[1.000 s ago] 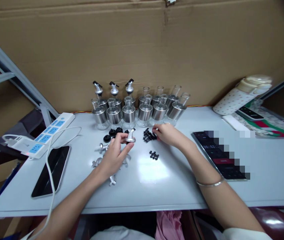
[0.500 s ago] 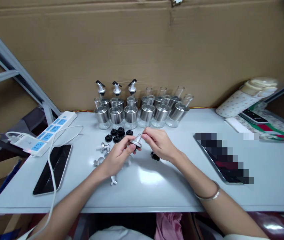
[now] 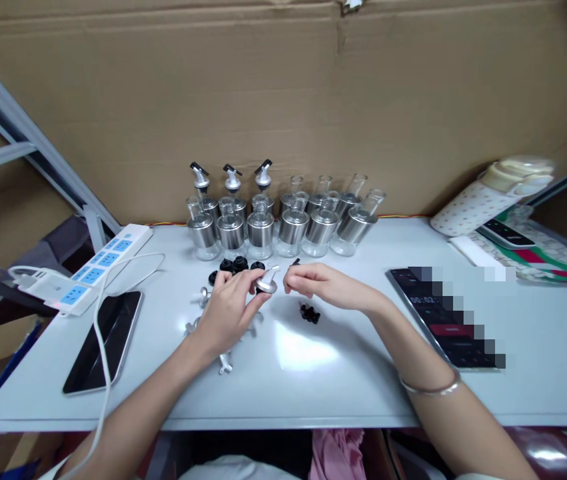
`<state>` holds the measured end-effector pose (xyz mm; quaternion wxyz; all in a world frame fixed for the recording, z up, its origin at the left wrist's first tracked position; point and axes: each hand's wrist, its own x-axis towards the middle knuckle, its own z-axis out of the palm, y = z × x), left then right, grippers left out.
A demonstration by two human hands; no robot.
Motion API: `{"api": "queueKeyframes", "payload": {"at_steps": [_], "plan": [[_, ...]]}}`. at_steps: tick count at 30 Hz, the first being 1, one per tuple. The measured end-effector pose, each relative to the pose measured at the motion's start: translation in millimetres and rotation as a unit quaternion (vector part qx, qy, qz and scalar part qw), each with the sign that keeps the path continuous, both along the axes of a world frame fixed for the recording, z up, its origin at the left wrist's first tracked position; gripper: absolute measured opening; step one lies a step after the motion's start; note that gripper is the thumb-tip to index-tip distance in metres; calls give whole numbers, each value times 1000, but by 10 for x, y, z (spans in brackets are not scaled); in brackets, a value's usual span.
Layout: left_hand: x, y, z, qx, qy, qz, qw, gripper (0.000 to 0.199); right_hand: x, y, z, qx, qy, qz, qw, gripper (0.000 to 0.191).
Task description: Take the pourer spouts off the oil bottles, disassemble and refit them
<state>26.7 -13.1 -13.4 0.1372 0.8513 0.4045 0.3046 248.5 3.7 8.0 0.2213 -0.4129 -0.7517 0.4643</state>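
A brown cardboard wall [image 3: 283, 100] rose behind the pale grey bench [image 3: 538, 347], whose top caught a bright glare [image 3: 308, 350]. Left of the bench stood a grey metal frame [image 3: 28, 127] and a carton [image 3: 0, 343]; below the bench's right front, a glossy dark-red surface [image 3: 553, 457] was possibly flooring.

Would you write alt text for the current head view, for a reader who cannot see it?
A person's left hand holds a silver pourer top above a grey table, the curled right hand close beside it. Small black pieces and silver parts lie nearby; behind stand rows of glass-and-metal bottles, three wearing pourers, before a cardboard wall.
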Motion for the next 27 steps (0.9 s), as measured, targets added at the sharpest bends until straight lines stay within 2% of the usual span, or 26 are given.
{"api": "queueKeyframes", "payload": {"at_steps": [2, 5, 11, 15, 20, 23, 27], "plan": [[-15, 8, -7, 13, -8, 7, 1000, 28, 107, 30, 35, 9, -56, 33, 998, 24], [-19, 5, 4, 19, -17, 3, 1000, 27, 208, 52, 48, 14, -107, 31, 994, 19], [1, -13, 28, 46, 2, -24, 999, 27, 200, 59, -10, -58, -219, 8, 974, 16], [0, -11, 19, 63, 7, -29, 998, 26, 276, 50, 42, -81, -217, -19, 973, 16], [-5, -17, 21, 47, 17, -28, 998, 26, 402, 49, 44, -56, -258, -17, 964, 10], [-8, -19, 19, 31, 19, -23, 999, 27, 358, 53, -10, -71, -285, -18, 956, 13], [-7, -13, 13, 37, 9, -28, 999, 28, 278, 42, -22, -52, -324, -64, 942, 15]]}}
